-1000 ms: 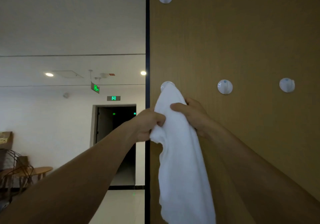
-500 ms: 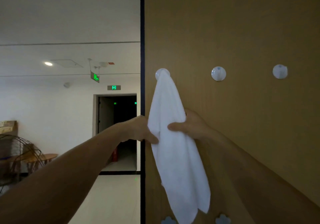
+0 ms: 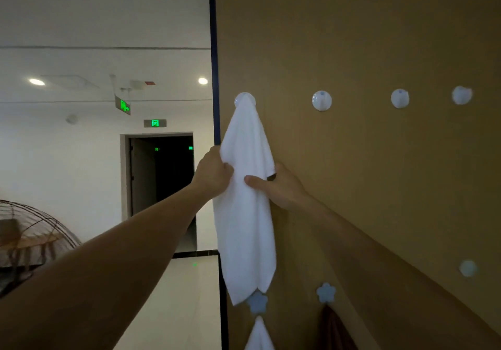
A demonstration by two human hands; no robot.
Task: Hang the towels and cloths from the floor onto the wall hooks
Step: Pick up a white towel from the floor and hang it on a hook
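A white towel hangs by its top from a round white hook at the left end of a row on the brown wood wall panel. My left hand grips the towel's left edge about halfway down. My right hand holds its right side, thumb across the front and fingers behind the cloth. Three bare round hooks follow to the right. Lower down, a second white cloth hangs from a blue flower hook, and a dark reddish cloth hangs from another flower hook.
One more round hook sits low on the right of the panel. The panel's dark left edge borders an open hallway with a dark doorway, green exit signs and a wire fan guard at the far left.
The view has tilted downwards, so the lower flower hooks and their cloths have come into sight. Both hands have slid down the towel, which now hangs straight from its hook.
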